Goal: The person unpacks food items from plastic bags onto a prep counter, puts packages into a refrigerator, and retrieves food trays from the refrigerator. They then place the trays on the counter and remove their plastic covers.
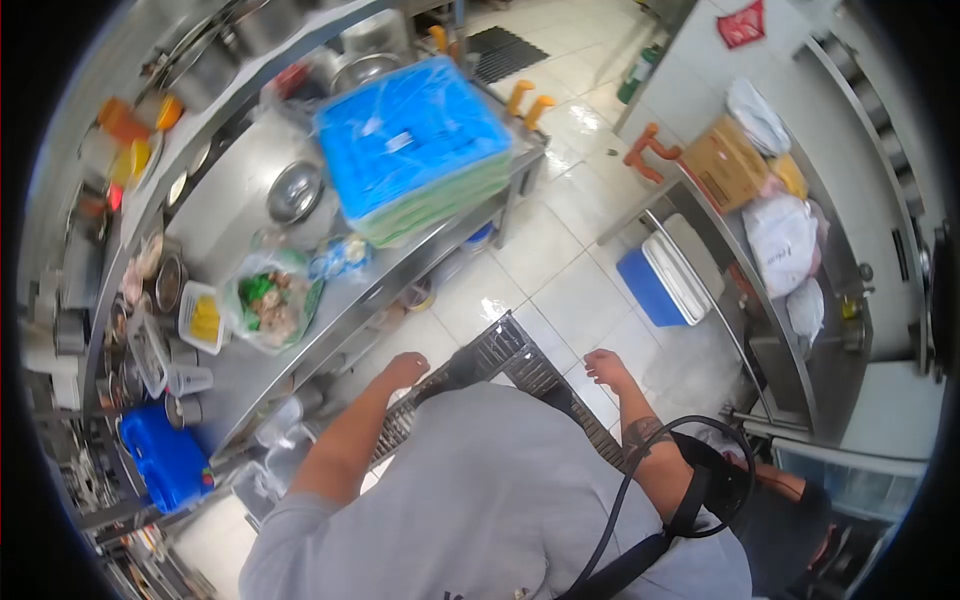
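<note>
Left hand (407, 370) hangs loosely curled, nothing seen in it; right hand (604, 367) likewise. Bag of produce (268, 303) lies at the worktop's (237, 378) front edge, presumably for easy reach. Cooler (648, 288) sits by the right counter's (838, 290) edge, likely sparing the walkway. Blue-topped stack (420, 135) occupies the worktop's far end, perhaps because bulky

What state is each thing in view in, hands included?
Left hand: no object visible in it; grip unclear
Right hand: no object visible in it, fingers loosely bent
Blue cooler: lid open or shut, cannot tell
Blue-topped stack: wrapped in clear plastic
Clear bag: holding green and brownish pieces
White container: uncovered, holding yellow pieces
Large white bag: bulging
Tiled floor: shiny; wet or not, unclear
</note>
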`<state>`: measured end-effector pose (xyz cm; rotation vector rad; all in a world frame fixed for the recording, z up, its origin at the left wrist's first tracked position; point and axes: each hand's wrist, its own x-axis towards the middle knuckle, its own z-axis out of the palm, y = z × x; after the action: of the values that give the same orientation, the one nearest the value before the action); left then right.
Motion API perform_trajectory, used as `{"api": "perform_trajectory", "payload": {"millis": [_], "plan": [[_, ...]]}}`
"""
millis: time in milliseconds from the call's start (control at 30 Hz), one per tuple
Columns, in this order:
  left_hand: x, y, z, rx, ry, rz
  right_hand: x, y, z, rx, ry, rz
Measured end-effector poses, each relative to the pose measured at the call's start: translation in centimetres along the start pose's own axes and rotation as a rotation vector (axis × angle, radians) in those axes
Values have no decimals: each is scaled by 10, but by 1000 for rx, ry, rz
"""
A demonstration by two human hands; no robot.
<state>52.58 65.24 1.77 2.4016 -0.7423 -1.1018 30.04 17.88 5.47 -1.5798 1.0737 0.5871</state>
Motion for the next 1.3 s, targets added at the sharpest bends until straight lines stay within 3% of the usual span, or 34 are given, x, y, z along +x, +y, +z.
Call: {"api": "perform_trajectory", "payload": {"millis": [67,167,200,300,400,433,500,633,700,767,833,900,1000,1067,1133,1233,1300], "plan": [[-1,-51,0,144,-9,113,3,-20,30,-90,-54,-28],[-30,-85,-16,99,9,28,7,-49,65,-221,-111,-66],[-21,-135,9,169,45,144,8,-57,72,-278,-137,-77],[-50,-125,-13,-56,52,-63,15,-69,81,-383,-160,-99],[-50,-124,-23,-84,25,-58,17,-81,78,-405,-127,-96],[-54,-114,-26,-90,29,-57,15,-83,76,-385,-104,-82],[-58,-88,-31,-528,180,-169,11,-87,71,-392,-95,-85],[-36,-42,-32,-600,287,-200,-1,-80,55,-336,-54,-134],[-25,-16,-35,-566,383,-58,-4,-71,43,-323,-50,-121],[-15,18,-47,-660,393,-81,-5,-60,30,-309,-54,-111],[-12,53,-68,-697,555,21,-7,-46,13,-273,-79,-61],[-6,87,-100,-598,759,-75,-5,-30,-3,-246,-94,-29],[-1,141,-168,-590,1255,144,-3,-14,-24,-229,-128,21],[2,169,-212,-602,1422,290,3,-12,-36,-247,-156,31],[13,164,-229,-607,1447,284,13,-16,-46,-335,-181,-40],[17,136,-232,-798,1291,95,30,-35,-55,-376,-205,-117],[12,139,-226,-672,1132,-203,41,-51,-56,-370,-233,-149]]}}
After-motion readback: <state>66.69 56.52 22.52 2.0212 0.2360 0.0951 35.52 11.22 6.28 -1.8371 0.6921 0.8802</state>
